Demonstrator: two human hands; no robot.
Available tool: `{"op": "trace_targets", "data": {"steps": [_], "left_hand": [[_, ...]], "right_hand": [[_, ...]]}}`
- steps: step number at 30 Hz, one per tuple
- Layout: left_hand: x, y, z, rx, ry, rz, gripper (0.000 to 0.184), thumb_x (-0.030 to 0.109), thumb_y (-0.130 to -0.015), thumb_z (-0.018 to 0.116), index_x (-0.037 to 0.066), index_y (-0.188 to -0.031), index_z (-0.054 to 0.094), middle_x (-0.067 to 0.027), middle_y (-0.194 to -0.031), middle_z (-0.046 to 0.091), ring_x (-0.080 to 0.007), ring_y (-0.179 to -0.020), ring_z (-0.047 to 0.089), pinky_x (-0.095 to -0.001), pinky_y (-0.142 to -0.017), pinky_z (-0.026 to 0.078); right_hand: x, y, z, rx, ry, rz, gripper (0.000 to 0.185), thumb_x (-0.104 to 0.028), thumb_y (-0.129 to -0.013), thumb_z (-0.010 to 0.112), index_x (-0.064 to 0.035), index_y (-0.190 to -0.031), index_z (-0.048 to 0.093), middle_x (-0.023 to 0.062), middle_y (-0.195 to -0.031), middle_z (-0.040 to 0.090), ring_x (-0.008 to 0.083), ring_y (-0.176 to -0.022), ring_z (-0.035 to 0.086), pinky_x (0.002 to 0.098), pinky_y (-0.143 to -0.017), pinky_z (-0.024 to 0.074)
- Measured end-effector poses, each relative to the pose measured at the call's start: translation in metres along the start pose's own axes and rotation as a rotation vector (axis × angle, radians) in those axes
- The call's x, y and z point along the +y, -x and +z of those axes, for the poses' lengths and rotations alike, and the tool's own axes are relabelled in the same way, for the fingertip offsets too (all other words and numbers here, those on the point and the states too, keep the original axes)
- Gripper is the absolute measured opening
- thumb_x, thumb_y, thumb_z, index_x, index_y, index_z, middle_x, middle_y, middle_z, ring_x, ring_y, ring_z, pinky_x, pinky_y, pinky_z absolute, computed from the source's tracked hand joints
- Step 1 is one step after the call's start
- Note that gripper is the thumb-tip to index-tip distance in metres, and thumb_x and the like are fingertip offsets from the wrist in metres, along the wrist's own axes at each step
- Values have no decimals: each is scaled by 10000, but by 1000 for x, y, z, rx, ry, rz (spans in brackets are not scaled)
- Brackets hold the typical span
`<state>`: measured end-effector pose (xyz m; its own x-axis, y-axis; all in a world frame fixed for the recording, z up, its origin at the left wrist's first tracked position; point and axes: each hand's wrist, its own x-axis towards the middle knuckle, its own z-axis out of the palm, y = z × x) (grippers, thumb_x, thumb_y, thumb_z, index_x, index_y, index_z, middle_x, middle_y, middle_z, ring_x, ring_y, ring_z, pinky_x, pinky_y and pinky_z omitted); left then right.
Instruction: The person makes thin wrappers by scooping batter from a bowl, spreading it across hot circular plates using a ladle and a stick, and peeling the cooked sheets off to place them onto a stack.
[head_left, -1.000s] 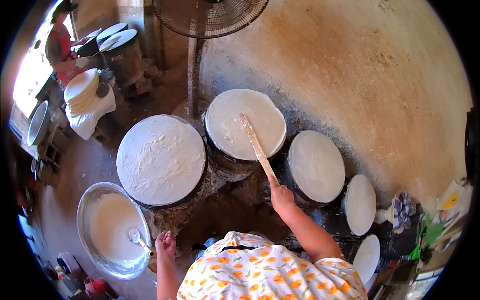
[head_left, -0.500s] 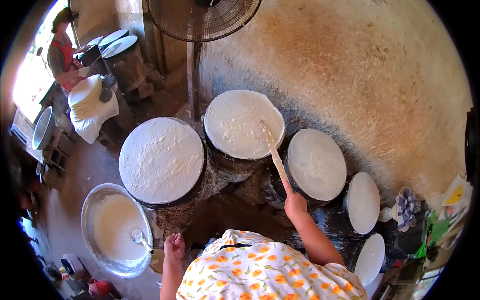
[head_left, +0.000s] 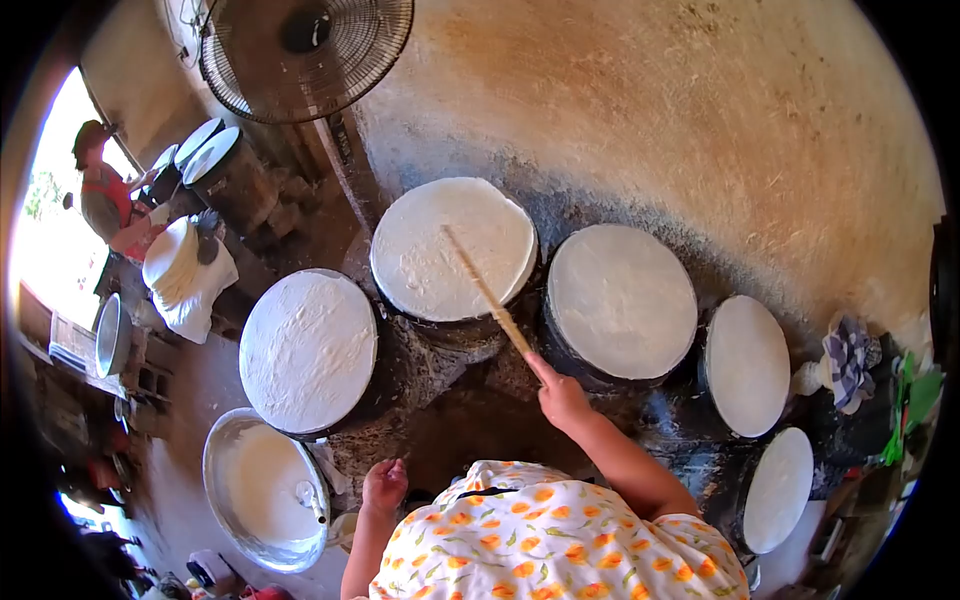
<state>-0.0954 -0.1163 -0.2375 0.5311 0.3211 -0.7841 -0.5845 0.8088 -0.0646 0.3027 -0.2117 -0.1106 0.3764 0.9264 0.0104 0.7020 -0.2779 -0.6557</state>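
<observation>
My right hand [head_left: 563,402] is closed round the lower end of a long, flat wooden stick [head_left: 493,303]. The stick's far end lies over the middle of a round, white-coated griddle top [head_left: 425,225], which has a patchy, ridged surface. Near my waist, my left hand [head_left: 386,486] hangs with its fingers curled in, and nothing shows in it. To its left stands a wide metal basin [head_left: 214,470] of milky white batter [head_left: 262,480], with a ladle [head_left: 308,493] resting in it.
More round white tops stand alongside: a ridged one [head_left: 308,350] on the left, a smoother one [head_left: 622,300] on the right. A fan [head_left: 350,60] is above. At the far left, a person in a red apron [head_left: 115,205] stands by a stack of pale round sheets [head_left: 172,258].
The view has turned, so the tops and basin sit differently. My right hand has shifted left with the stick, whose tip now reaches nearer the top's middle. My left hand stays curled.
</observation>
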Motion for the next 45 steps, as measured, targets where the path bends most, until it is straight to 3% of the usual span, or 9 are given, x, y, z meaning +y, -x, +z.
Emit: {"op": "trace_targets", "data": {"steps": [4,8,12,13,21,26,33,35,45], "left_hand": [[-19,-8,32,-7,-71,-38,136,82,-885,494,-42,-889,550,-122,-766,627,-174,-635,601,-243,-502,487],[-40,-15,76,42,-229,56,122,94,-882,520,-14,-918,563,-121,-822,638,-175,-641,601,-257,-533,491],[-69,-12,143,-15,-439,201,159,108,-890,528,-2,-993,579,-110,-829,635,-170,-643,598,-252,-526,480],[-76,-11,162,-24,-598,310,186,114,-891,540,6,-1037,583,-100,-820,632,-165,-634,593,-250,-521,475],[-97,-50,260,-64,-1132,720,208,117,-875,602,19,-1055,636,-56,-782,626,-121,-600,576,-227,-512,455],[-90,-100,305,-79,-1825,1646,265,137,-784,663,-1,-1010,647,-142,-959,608,-274,-884,606,-340,-779,494],[-124,-130,370,106,-2264,1674,446,180,-763,641,-54,-1130,547,-185,-1248,461,-354,-1171,420,-448,-956,364],[-117,-150,374,152,-2508,1662,343,136,-763,586,-26,-1065,598,-165,-1250,454,-322,-1171,422,-440,-933,371],[-26,-114,362,-353,-1689,1914,43,-48,-726,551,-60,-712,512,-201,-1073,565,-364,-1027,524,-418,-906,431]], "right_hand": [[13,41,-15,-317,166,137,671,-41,-810,470,-310,-1410,334,219,-745,602,403,-666,594,486,-623,484],[43,65,-24,-19,-114,-125,656,-43,-806,466,-298,-1400,354,219,-903,644,399,-664,611,483,-650,505],[48,57,-74,-198,-593,534,741,-2,-794,488,-265,-1450,265,162,-791,653,212,-496,588,342,-483,505],[52,58,-82,-191,-695,533,742,23,-807,451,-245,-1465,235,115,-731,622,122,-463,536,283,-432,473],[66,84,-94,-424,-911,579,748,44,-825,403,-246,-1478,182,109,-729,635,120,-458,543,273,-407,467],[58,98,-74,-519,-784,487,696,15,-821,413,-250,-1452,289,67,-676,628,108,-471,547,264,-454,476],[34,112,-60,-428,-422,466,659,-123,-784,495,-287,-1409,367,145,-740,661,256,-567,627,368,-594,533],[35,120,-45,-319,-140,313,622,-110,-781,512,-256,-1379,420,128,-972,679,271,-595,637,347,-590,529],[13,147,-35,-11,-192,352,573,-28,-774,519,-151,-1332,474,130,-1266,554,304,-1041,612,334,-843,512]]}}
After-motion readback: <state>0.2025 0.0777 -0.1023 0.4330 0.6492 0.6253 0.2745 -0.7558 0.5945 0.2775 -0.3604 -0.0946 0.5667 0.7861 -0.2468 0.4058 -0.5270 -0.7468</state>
